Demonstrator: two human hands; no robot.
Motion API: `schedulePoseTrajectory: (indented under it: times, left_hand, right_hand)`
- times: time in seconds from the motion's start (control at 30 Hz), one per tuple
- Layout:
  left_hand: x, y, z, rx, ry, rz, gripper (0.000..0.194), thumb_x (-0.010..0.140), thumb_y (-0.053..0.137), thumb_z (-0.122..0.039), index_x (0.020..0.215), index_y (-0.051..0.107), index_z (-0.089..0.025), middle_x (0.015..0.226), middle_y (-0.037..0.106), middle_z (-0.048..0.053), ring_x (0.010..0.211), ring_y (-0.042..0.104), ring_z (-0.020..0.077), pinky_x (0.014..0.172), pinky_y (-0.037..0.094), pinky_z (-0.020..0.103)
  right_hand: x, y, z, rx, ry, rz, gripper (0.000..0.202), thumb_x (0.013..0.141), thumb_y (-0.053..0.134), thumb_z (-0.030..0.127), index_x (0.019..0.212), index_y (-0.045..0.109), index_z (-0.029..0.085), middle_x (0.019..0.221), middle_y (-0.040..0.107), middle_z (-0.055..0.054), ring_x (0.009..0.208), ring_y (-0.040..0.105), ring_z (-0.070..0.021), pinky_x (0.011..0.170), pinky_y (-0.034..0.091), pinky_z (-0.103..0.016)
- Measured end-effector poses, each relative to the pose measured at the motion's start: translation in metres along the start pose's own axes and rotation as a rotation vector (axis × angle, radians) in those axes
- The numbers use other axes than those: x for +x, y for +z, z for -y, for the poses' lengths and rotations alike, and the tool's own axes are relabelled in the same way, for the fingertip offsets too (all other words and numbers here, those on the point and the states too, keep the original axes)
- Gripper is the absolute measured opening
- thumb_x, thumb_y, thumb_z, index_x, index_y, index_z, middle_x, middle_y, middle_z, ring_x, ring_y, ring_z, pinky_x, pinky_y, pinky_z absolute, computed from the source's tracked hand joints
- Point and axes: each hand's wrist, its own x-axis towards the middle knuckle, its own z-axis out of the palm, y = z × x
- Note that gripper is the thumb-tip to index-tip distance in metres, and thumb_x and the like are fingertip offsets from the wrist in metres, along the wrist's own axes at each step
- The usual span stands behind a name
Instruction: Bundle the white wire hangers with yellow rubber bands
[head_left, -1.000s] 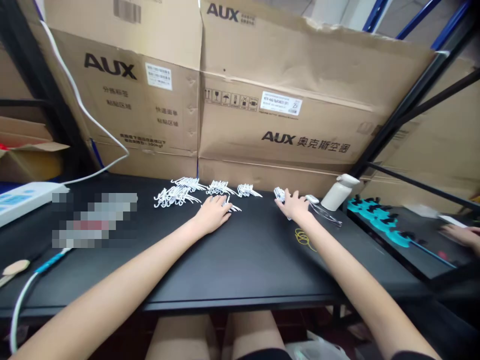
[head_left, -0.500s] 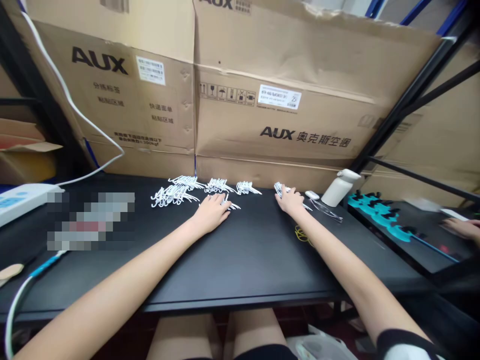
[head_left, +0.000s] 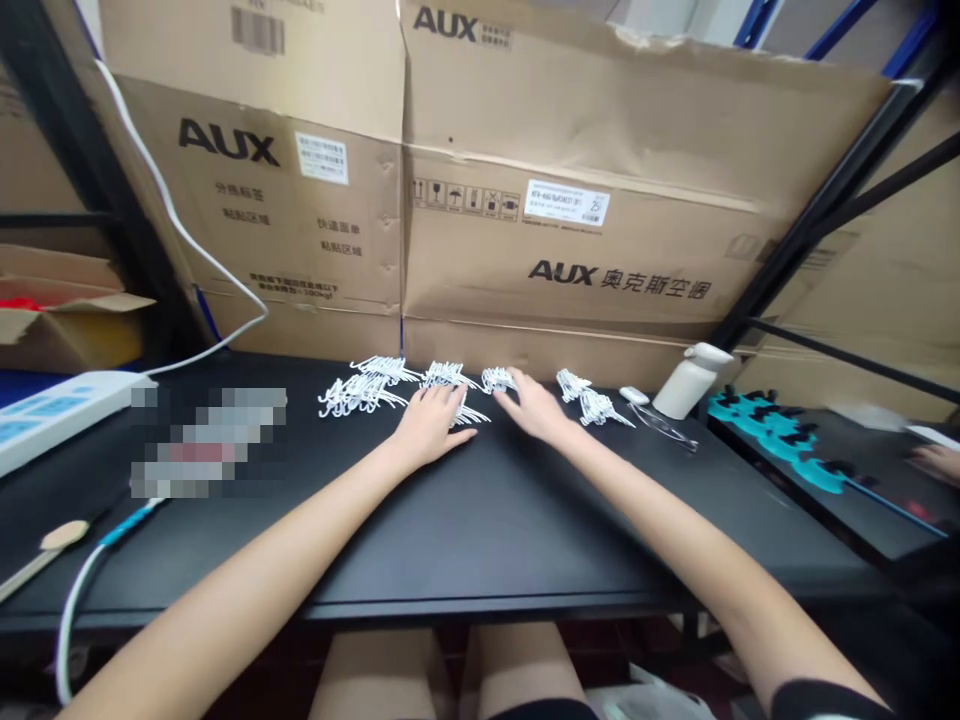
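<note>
White hooks (head_left: 367,390) lay in clumps toward the back of the table (head_left: 480,540), near the cardboard (head_left: 525,335). Left grip (head_left: 429,425) rested loose, fingers parted, over one clump; right grip (head_left: 538,408) was at the edge of another, couldn't tell if closed on it. Main risk looked like tangling, since bent ends overlapped. Pressing unevenly could have fanned a clump out; a wide right-hand swing might've knocked the nearby clumps.
</note>
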Motion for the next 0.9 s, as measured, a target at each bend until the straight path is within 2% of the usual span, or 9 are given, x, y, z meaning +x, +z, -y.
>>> schedulePoseTrajectory:
  times: [0.1, 0.17, 0.23, 0.33, 0.43, 0.57, 0.6, 0.73, 0.9]
  left_hand:
    - [0.000, -0.001, 0.013, -0.260, -0.157, -0.007, 0.091, 0.068, 0.066, -0.058, 0.138, 0.037, -0.008, 0.137, 0.045, 0.023, 0.126, 0.041, 0.0382, 0.105, 0.031, 0.050]
    - [0.000, 0.002, 0.022, -0.403, -0.212, 0.000, 0.087, 0.069, 0.064, -0.059, 0.136, 0.040, -0.008, 0.139, 0.044, 0.022, 0.128, 0.040, 0.0371, 0.106, 0.031, 0.049]
    - [0.000, 0.004, 0.027, -0.479, -0.212, 0.025, 0.076, 0.072, 0.062, -0.058, 0.130, 0.048, -0.012, 0.134, 0.050, 0.018, 0.124, 0.046, 0.0329, 0.105, 0.034, 0.045]
    - [0.000, 0.005, 0.024, -0.625, -0.202, 0.062, 0.063, 0.070, 0.065, -0.052, 0.120, 0.057, -0.014, 0.128, 0.057, 0.014, 0.121, 0.050, 0.0281, 0.105, 0.036, 0.039]
    - [0.001, 0.003, 0.013, -0.760, -0.252, 0.098, 0.056, 0.070, 0.065, -0.047, 0.116, 0.061, -0.015, 0.126, 0.060, 0.011, 0.119, 0.053, 0.0268, 0.103, 0.038, 0.037]
    - [0.005, -0.003, -0.003, -0.950, -0.401, 0.120, 0.042, 0.079, 0.049, -0.033, 0.116, 0.061, -0.017, 0.124, 0.062, 0.008, 0.112, 0.058, 0.0244, 0.095, 0.045, 0.036]
    - [0.005, -0.004, -0.006, -1.083, -0.493, 0.097, 0.039, 0.077, 0.049, -0.029, 0.112, 0.063, -0.017, 0.124, 0.062, 0.007, 0.116, 0.056, 0.0247, 0.098, 0.043, 0.037]
    - [0.007, -0.009, -0.012, -1.523, -0.682, 0.060, 0.043, 0.073, 0.049, -0.023, 0.115, 0.061, -0.017, 0.134, 0.055, 0.008, 0.127, 0.047, 0.0228, 0.102, 0.039, 0.034]
    - [0.005, -0.012, -0.010, -1.663, -0.729, 0.189, 0.042, 0.074, 0.050, -0.026, 0.113, 0.059, -0.017, 0.132, 0.056, 0.011, 0.126, 0.047, 0.0231, 0.104, 0.036, 0.037]
  right_hand:
    - [-0.005, 0.024, 0.023, 0.115, -0.078, 0.047, 0.048, 0.091, 0.044, 0.046, 0.127, 0.050, 0.015, 0.121, 0.061, -0.015, 0.112, 0.058, -0.0259, 0.095, 0.043, -0.038]
    - [-0.007, 0.035, 0.033, 0.189, -0.119, 0.070, 0.039, 0.092, 0.044, 0.041, 0.120, 0.056, 0.015, 0.116, 0.065, -0.013, 0.108, 0.061, -0.0227, 0.094, 0.045, -0.034]
    - [-0.008, 0.038, 0.039, 0.257, -0.155, 0.088, 0.032, 0.093, 0.044, 0.034, 0.115, 0.058, 0.016, 0.114, 0.066, -0.010, 0.105, 0.062, -0.0198, 0.094, 0.045, -0.031]
    - [-0.014, 0.031, 0.042, 0.323, -0.188, 0.112, 0.028, 0.094, 0.042, 0.028, 0.114, 0.059, 0.016, 0.113, 0.067, -0.008, 0.103, 0.063, -0.0177, 0.091, 0.047, -0.030]
    - [-0.027, 0.018, 0.038, 0.358, -0.229, 0.144, 0.028, 0.094, 0.043, 0.029, 0.112, 0.060, 0.018, 0.113, 0.067, -0.007, 0.100, 0.064, -0.0182, 0.089, 0.047, -0.031]
    - [-0.047, 0.009, 0.027, 0.401, -0.268, 0.144, 0.029, 0.092, 0.047, 0.030, 0.115, 0.059, 0.020, 0.114, 0.066, -0.007, 0.103, 0.062, -0.0199, 0.092, 0.046, -0.034]
    - [-0.051, 0.008, 0.024, 0.400, -0.256, 0.138, 0.029, 0.091, 0.049, 0.029, 0.116, 0.059, 0.020, 0.115, 0.066, -0.007, 0.104, 0.062, -0.0204, 0.094, 0.045, -0.035]
    - [-0.060, 0.009, 0.018, 0.388, -0.216, 0.140, 0.027, 0.087, 0.053, 0.026, 0.113, 0.061, 0.020, 0.111, 0.068, -0.007, 0.101, 0.063, -0.0209, 0.093, 0.046, -0.036]
    - [-0.060, 0.011, 0.011, 0.441, -0.205, 0.101, 0.021, 0.086, 0.053, 0.023, 0.104, 0.065, 0.021, 0.103, 0.070, -0.004, 0.095, 0.065, -0.0192, 0.089, 0.048, -0.033]
